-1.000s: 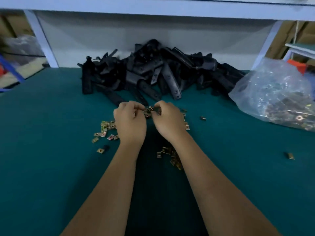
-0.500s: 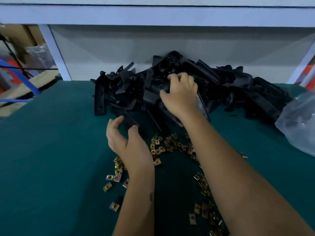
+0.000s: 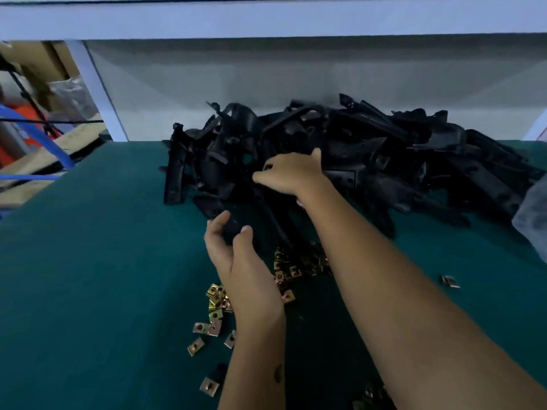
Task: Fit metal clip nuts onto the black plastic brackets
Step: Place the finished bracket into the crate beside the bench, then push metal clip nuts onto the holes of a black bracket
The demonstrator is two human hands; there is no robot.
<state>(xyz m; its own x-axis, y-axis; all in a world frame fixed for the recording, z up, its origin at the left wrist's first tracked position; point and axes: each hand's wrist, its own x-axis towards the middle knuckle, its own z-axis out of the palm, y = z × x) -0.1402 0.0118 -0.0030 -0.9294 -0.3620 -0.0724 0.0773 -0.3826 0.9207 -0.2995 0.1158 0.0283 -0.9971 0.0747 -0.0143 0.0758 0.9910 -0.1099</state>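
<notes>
A big heap of black plastic brackets (image 3: 384, 161) lies at the back of the green table (image 3: 88, 276). My right hand (image 3: 291, 174) reaches into the heap's front, its fingers curled round one bracket (image 3: 266, 208), a long strip running down towards me. My left hand (image 3: 233, 255) hovers just below, thumb and fingers spread and loosely curved, holding nothing; the strip's lower end lies close to its fingertips. Brass-coloured clip nuts (image 3: 216, 303) are scattered on the table under and beside both wrists, with more nuts (image 3: 296, 269) between my forearms.
One stray clip nut (image 3: 450, 281) lies to the right of my right forearm, another nut (image 3: 209, 386) near the front. A clear plastic bag (image 3: 532, 223) shows at the right edge. A white shelf (image 3: 266, 22) hangs overhead, its post (image 3: 97, 93) at the back left.
My hands were together over the clip nuts; they have parted. The right hand went up into the bracket heap and closed on a bracket, while the left hand opened and stayed below.
</notes>
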